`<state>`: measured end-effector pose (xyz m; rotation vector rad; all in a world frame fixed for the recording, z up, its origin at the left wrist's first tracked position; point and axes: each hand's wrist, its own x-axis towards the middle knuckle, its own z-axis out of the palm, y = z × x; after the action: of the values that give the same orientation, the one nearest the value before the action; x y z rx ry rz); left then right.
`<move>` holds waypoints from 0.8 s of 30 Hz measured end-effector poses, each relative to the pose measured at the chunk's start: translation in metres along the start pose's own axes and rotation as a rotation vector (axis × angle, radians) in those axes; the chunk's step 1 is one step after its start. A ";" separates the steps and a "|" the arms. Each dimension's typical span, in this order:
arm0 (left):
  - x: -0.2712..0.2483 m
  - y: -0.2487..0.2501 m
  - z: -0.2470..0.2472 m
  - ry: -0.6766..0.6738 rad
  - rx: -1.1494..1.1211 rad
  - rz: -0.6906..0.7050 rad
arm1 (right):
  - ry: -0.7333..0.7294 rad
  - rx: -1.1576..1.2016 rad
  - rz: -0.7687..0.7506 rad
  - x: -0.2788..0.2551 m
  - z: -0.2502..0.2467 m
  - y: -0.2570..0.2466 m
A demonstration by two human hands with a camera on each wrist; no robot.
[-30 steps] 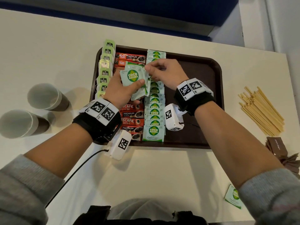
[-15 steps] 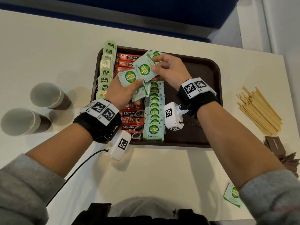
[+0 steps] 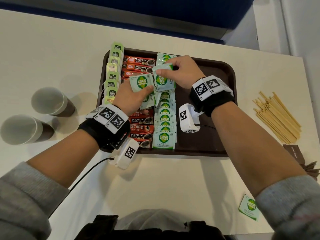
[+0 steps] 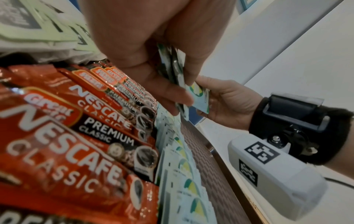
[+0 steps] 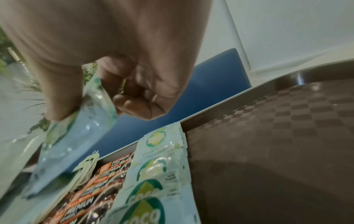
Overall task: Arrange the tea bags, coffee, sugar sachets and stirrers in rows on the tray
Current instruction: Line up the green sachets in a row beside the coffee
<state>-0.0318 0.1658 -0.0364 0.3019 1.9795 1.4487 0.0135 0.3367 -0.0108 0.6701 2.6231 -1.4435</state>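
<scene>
A dark brown tray [image 3: 211, 141] holds three rows: green tea bags [image 3: 113, 77] at its left edge, red coffee sachets [image 3: 140, 64] beside them, and pale green sugar sachets [image 3: 164, 118] down the middle. My left hand [image 3: 138, 94] grips a small stack of sugar sachets [image 3: 141, 83] above the coffee row. My right hand [image 3: 174, 71] pinches one sugar sachet [image 3: 162, 80] just right of that stack, over the sugar row. The left wrist view shows the stack [image 4: 176, 75] edge-on in my fingers; the right wrist view shows the pinched sachet [image 5: 76, 136].
Wooden stirrers [image 3: 277, 118] lie in a pile on the table right of the tray, with brown packets [image 3: 294, 155] below them. One sugar sachet [image 3: 249, 207] lies near the front right edge. Two paper cups [image 3: 50, 101] [image 3: 24, 129] stand at the left.
My right hand has drawn one sugar sachet off the stack and lowered it from the far end toward the gap in the sugar row. The left hand has stayed put.
</scene>
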 end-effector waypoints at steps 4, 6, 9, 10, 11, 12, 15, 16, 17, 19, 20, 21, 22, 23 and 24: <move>0.001 -0.002 -0.003 0.022 -0.005 -0.024 | 0.175 0.040 0.011 0.003 -0.009 0.008; 0.003 -0.004 -0.003 0.034 -0.010 -0.028 | 0.274 0.126 0.032 0.005 -0.012 0.014; 0.003 -0.004 -0.004 0.033 -0.002 -0.022 | 0.323 0.263 0.087 0.008 -0.011 0.025; 0.003 -0.004 -0.004 0.034 -0.002 -0.026 | 0.321 0.289 0.099 0.009 -0.009 0.027; 0.003 -0.004 -0.004 0.033 -0.005 -0.026 | 0.314 0.301 0.106 0.010 -0.007 0.030; 0.003 -0.003 -0.004 0.032 -0.007 -0.024 | 0.303 0.300 0.112 0.012 -0.005 0.031; 0.002 -0.002 -0.004 0.034 -0.013 -0.028 | 0.279 0.269 0.138 0.015 0.003 0.036; 0.002 -0.002 -0.004 0.035 -0.013 -0.028 | 0.278 0.242 0.143 0.015 0.005 0.038; 0.002 -0.002 -0.004 0.036 -0.011 -0.024 | 0.281 0.206 0.144 0.015 0.007 0.040; 0.003 -0.003 -0.005 0.039 -0.003 -0.021 | 0.298 0.146 0.148 0.016 0.010 0.043; 0.003 -0.004 -0.005 0.040 -0.001 -0.024 | 0.298 0.132 0.151 0.016 0.011 0.046; 0.004 -0.005 -0.005 0.041 -0.003 -0.030 | 0.294 0.126 0.157 0.016 0.012 0.048; 0.004 -0.005 -0.005 0.042 -0.004 -0.036 | 0.290 0.120 0.161 0.015 0.013 0.049; 0.004 -0.006 -0.005 0.042 -0.004 -0.038 | 0.288 0.113 0.170 0.014 0.014 0.050; 0.004 -0.006 -0.005 0.042 -0.002 -0.038 | 0.287 0.106 0.178 0.014 0.015 0.050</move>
<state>-0.0366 0.1623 -0.0421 0.2332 2.0057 1.4440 0.0196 0.3521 -0.0624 1.1706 2.6134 -1.5432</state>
